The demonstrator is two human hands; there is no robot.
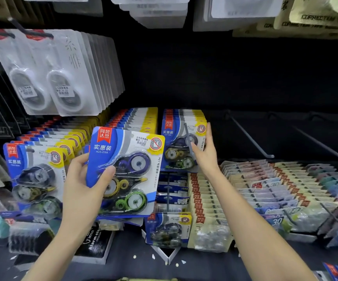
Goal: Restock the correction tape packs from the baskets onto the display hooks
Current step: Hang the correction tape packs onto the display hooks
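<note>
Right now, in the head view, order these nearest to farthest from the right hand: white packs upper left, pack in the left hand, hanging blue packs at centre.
1. hanging blue packs: centre, at the right hand fingertips.
2. held pack: leftward, gripped by the left hand.
3. white packs: upper left.

Single wide-angle view from the person's head; faces forward and down at the display hooks; close in, the hooks within arm's reach, spread across the full frame width.
</note>
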